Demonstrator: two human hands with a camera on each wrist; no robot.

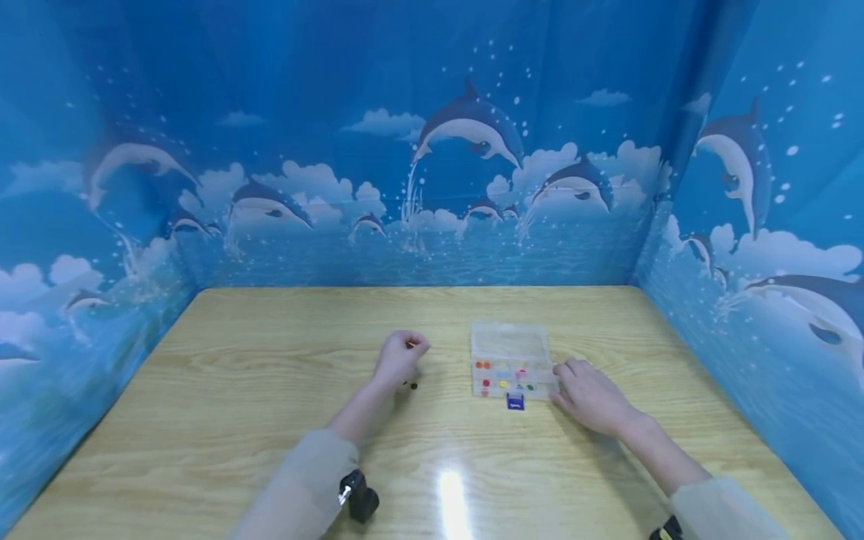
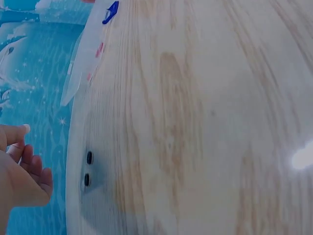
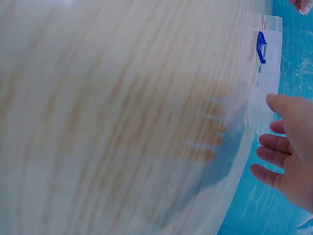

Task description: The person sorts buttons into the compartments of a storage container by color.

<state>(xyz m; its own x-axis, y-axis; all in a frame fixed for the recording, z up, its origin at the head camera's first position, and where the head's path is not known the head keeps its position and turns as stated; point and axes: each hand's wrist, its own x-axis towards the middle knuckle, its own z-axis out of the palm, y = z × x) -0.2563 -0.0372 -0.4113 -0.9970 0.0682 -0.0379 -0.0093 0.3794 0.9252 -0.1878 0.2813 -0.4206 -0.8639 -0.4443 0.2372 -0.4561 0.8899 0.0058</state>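
A clear plastic box (image 1: pixel 511 341) lies with its lid back on the table. Small colourful pieces, among them red, orange, yellow and pink ones, sit in its compartments; a blue latch (image 1: pixel 515 402) hangs at its front. My right hand (image 1: pixel 590 395) is at the box's right side, fingers loosely extended and fingertips touching its edge. To the box's left, my left hand (image 1: pixel 400 358) hovers with bent fingers. A dark spot shows between its fingers in the head view, but whether it is a held piece is unclear. Below it are two small black round pieces (image 2: pixel 89 157) on the table.
The wooden table (image 1: pixel 270 330) is bordered at the back and sides by a blue dolphin-print curtain (image 1: pixel 324 150). Light glares off the tabletop near the front. Black devices (image 1: pixel 361 499) are strapped at both wrists.
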